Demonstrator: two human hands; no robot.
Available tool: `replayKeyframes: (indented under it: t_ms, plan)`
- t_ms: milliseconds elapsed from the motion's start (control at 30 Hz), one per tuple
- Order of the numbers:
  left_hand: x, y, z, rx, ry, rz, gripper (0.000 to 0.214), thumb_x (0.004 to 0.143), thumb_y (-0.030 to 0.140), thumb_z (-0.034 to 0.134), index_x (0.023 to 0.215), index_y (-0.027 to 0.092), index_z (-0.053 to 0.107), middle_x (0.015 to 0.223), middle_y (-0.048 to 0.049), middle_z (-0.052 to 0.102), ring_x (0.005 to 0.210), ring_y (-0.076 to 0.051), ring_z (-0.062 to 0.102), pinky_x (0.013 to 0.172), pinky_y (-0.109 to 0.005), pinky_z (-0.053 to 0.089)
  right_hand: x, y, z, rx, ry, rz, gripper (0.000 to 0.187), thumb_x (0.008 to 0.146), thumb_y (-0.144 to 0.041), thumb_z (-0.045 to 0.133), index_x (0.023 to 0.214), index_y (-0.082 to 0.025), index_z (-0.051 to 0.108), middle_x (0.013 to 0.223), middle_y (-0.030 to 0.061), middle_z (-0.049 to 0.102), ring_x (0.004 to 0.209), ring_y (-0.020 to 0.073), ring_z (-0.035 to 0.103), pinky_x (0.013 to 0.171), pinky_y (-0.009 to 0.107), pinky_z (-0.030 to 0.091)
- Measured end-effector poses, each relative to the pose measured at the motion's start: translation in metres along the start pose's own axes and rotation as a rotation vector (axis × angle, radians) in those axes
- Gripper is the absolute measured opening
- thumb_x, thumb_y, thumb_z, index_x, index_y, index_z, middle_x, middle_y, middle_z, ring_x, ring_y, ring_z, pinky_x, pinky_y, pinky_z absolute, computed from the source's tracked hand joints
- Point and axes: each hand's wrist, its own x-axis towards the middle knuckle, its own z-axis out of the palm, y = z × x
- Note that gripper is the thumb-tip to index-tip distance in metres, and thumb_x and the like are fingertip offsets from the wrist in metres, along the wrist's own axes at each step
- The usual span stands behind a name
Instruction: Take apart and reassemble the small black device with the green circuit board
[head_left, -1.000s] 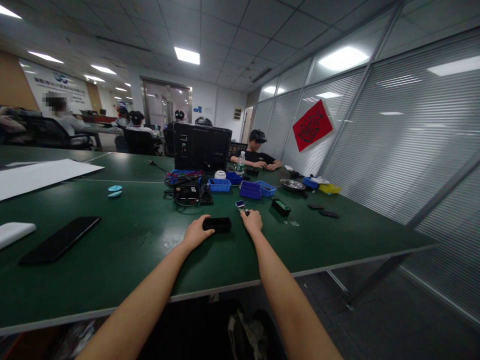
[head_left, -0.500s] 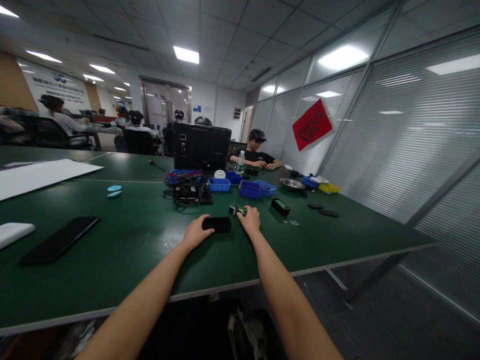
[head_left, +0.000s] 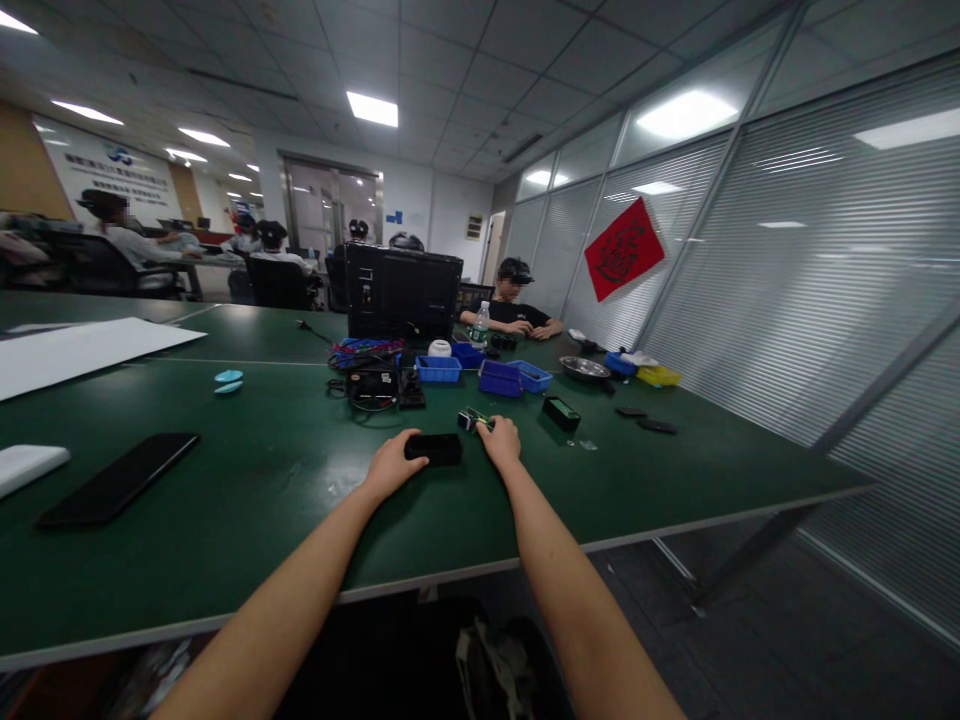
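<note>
My left hand [head_left: 391,466] rests on the green table [head_left: 247,500], fingers closed on the left end of a flat black rectangular case [head_left: 439,449]. Just right of the case, my right hand [head_left: 501,443] pinches a small green-and-silver part [head_left: 471,419] that sticks out to the left of its fingers, above the case's far edge. A black box with a green label [head_left: 562,413] lies a short way right of my right hand.
Blue bins [head_left: 501,378], a black monitor back [head_left: 403,292], a cable tangle [head_left: 373,388], a metal bowl [head_left: 585,369] and a yellow tray [head_left: 659,377] stand further back. A black phone [head_left: 118,479] lies at left. A person [head_left: 517,311] sits across the table; others sit far left.
My right hand turned the small part from upright to lying sideways, pointing left, and shifted slightly toward the case. My left hand and the case stayed put.
</note>
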Motion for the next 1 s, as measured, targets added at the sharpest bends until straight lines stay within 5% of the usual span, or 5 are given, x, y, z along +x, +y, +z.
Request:
replayKeyframes:
  t_ms: [467,833,1000]
  plan:
    - [0.0,-0.002,0.001,0.014,0.006,0.02,0.053,0.066,0.034,0.063,0.116,0.024,0.048,0.108,-0.004,0.061,0.097,-0.02,0.056,0.082,-0.028,0.042,0.0,0.003,0.009,0.098,0.124,-0.184,0.031,0.067,-0.026,0.061,0.097,-0.021,0.054,0.099,0.0068,0.048,0.093,0.0207,0.047,0.078,0.029,0.037]
    - [0.0,0.001,-0.001,0.008,-0.008,0.013,0.053,0.067,0.033,0.062,0.117,0.024,0.048,0.11,-0.0046,0.06,0.098,-0.02,0.056,0.083,-0.028,0.042,0.003,0.004,0.002,0.236,0.193,-0.208,0.043,0.068,-0.05,0.059,0.096,-0.018,0.059,0.098,0.0105,0.053,0.094,0.0244,0.048,0.081,0.035,0.038]
    - [-0.001,0.001,-0.002,-0.005,-0.009,0.009,0.054,0.066,0.032,0.063,0.117,0.023,0.048,0.111,-0.0047,0.059,0.098,-0.02,0.055,0.083,-0.029,0.041,0.015,0.018,0.002,0.41,0.045,-0.13,0.05,0.064,-0.046,0.063,0.103,-0.015,0.06,0.095,0.0103,0.058,0.088,0.0217,0.055,0.08,0.033,0.041]
